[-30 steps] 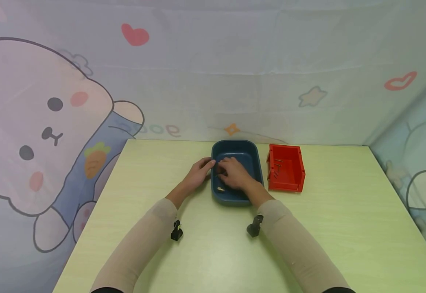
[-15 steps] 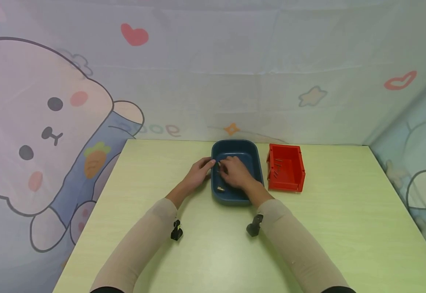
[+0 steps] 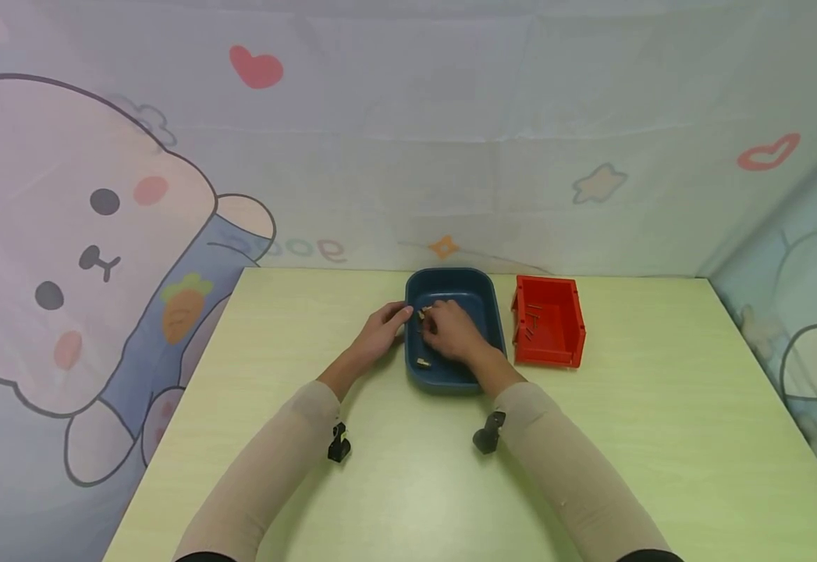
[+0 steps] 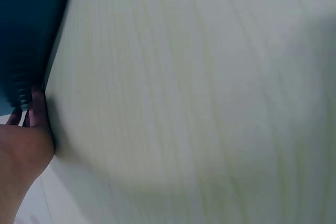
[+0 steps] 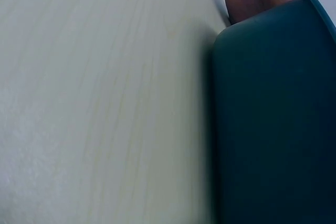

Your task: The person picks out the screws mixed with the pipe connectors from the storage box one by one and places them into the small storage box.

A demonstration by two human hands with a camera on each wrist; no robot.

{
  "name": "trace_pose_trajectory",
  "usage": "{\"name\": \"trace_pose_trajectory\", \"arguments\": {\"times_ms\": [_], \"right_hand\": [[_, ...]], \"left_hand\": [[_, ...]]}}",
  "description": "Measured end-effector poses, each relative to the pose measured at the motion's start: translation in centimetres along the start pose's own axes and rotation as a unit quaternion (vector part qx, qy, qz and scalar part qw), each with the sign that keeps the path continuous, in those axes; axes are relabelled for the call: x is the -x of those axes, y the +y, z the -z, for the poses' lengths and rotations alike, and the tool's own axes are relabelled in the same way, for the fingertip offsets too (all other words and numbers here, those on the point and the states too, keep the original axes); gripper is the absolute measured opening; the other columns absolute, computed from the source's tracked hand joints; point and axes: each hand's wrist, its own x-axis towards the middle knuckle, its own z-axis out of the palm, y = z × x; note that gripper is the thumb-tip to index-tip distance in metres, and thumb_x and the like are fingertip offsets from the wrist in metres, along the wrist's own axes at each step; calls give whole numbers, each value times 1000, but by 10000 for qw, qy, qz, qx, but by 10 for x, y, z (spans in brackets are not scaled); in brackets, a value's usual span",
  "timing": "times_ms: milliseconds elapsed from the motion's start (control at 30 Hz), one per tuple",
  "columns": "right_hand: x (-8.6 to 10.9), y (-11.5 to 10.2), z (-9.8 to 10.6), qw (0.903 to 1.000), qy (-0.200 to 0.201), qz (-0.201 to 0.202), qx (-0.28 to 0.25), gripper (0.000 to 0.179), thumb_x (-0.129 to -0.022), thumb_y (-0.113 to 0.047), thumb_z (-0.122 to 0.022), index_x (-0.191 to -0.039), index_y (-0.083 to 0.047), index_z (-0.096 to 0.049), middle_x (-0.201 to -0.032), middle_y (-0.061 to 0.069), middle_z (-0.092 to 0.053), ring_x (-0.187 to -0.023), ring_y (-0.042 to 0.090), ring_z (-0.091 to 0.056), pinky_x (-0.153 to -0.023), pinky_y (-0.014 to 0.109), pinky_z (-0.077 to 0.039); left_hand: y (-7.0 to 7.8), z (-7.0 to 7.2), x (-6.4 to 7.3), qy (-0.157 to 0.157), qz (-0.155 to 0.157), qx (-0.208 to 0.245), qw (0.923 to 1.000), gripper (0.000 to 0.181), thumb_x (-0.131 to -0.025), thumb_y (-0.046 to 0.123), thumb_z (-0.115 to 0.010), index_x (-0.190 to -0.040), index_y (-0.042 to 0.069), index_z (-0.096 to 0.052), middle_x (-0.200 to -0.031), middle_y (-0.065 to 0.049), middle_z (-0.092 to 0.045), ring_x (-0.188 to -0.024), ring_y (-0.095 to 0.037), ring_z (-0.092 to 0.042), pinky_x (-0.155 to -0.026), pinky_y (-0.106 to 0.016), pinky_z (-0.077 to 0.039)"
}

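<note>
A dark blue tray stands near the table's far edge. My left hand rests against its left side, thumb at the rim and straight fingers along the outer wall, as the left wrist view also shows. Inside the tray my right hand reaches down with bent fingers. Small brass-coloured pieces lie right at its fingertips, and another brass-coloured piece lies nearer the front. I cannot tell whether the right fingers pinch anything. In the right wrist view the tray's outer wall hides that hand.
Right of the tray stands a red bin holding several thin metal pins or screws. Both are on a pale wooden table. A printed cloth hangs behind the table's far edge.
The right hand has drawn slightly to the right and its fingers closed in, so the brass-coloured pieces at its fingertips show more. The left hand and the tray keep their place.
</note>
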Motion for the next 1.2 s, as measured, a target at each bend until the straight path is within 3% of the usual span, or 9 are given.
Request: {"name": "trace_pose_trajectory", "arguments": {"times_ms": [233,500,867,1200], "right_hand": [[2,-1,1,9996,101,-181,-201,6,-95,-12,-73,-91,-7,-72,-93,6,-62,-95,28,-56,-84,44,-52],[1,-3,4,9994,251,-93,-227,6,-96,-11,-71,-92,-7,-68,-91,7,-63,-94,28,-57,-83,43,-52],[-3,-3,9,9950,530,-25,-843,5,-94,-7,-72,-90,-7,-69,-87,5,-67,-85,23,-61,-80,40,-54],[2,5,20,9961,364,-28,-800,4,-94,-9,-73,-92,-8,-70,-89,4,-70,-82,20,-63,-76,35,-57]], "left_hand": [[0,-1,1,-22,-15,-1,10000,59,-114,38,-51,-159,2,-42,-160,-16,-46,-151,-29,-41,-118,-47,-47],[2,-2,2,-11,-25,25,10000,57,-113,37,-52,-158,3,-45,-159,-15,-48,-150,-28,-43,-117,-45,-48],[4,1,2,-30,-74,-11,10000,59,-113,39,-53,-157,2,-45,-160,-17,-47,-151,-30,-42,-118,-47,-47],[0,-1,1,-12,-78,21,10000,60,-113,39,-53,-158,2,-44,-159,-17,-47,-151,-30,-42,-118,-46,-47]]}}
